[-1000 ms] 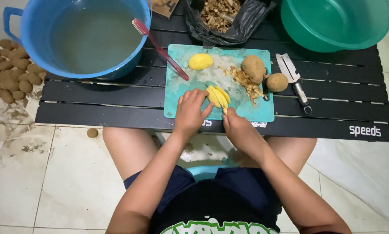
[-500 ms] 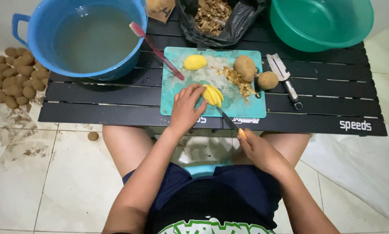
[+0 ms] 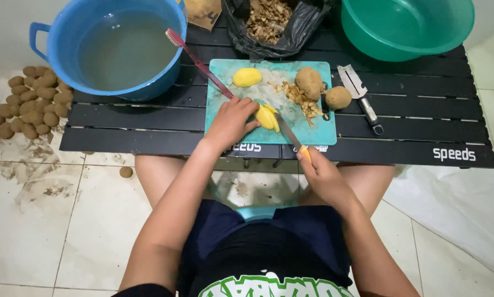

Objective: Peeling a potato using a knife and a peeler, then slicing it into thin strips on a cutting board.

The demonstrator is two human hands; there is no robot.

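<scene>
Your knife [image 3: 288,132] has a bare metal blade and an orange plastic handle. The peeled potato [image 3: 267,116] under your left hand [image 3: 230,122] looks smooth, wet and yellow; the cutting board [image 3: 318,129] is matt teal plastic, scuffed. The surface [image 3: 148,124] is black slatted, matt. The blue basin [image 3: 76,33] is glossy plastic.
</scene>
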